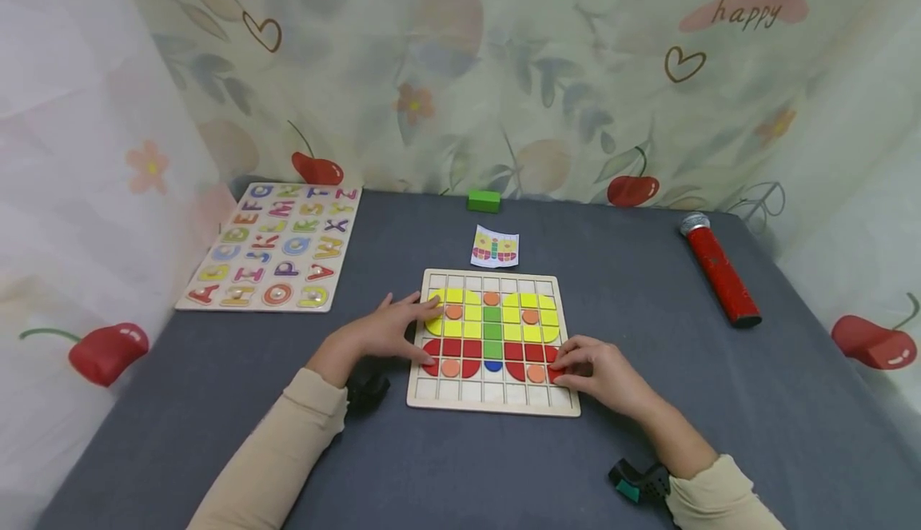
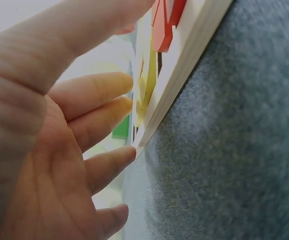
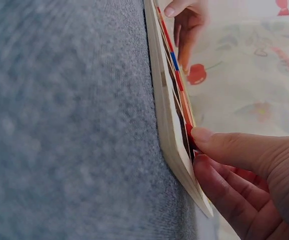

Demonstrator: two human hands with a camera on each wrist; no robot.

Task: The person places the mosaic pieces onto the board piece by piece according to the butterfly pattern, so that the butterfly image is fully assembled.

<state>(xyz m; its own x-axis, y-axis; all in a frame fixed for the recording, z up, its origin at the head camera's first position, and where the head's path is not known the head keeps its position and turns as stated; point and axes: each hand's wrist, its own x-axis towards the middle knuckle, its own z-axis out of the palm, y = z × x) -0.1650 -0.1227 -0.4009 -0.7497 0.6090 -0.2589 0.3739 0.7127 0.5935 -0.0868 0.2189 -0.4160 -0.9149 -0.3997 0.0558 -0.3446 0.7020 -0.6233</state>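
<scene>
A square wooden grid board (image 1: 471, 392) lies in front of me, with yellow, red, orange, green and blue pieces in its cells forming a butterfly shape. At its right edge my right hand (image 1: 604, 368) pinches a small red piece (image 3: 189, 131) between thumb and fingers, low against the board's surface. The left hand (image 1: 384, 332) rests at the opposite edge with fingers spread; its thumb touches a red piece (image 1: 430, 348) at lower left and its fingertips reach the yellow pieces (image 1: 471, 328). Behind the board lies a small card (image 1: 495, 247) printed with a similar butterfly.
An alphabet puzzle board (image 1: 252, 307) full of coloured letters lies at the back left. A green block (image 1: 484, 201) stands near the back curtain. Toward the right lies a red microphone (image 1: 719, 274). Patterned curtains enclose the grey-covered table (image 1: 460, 474).
</scene>
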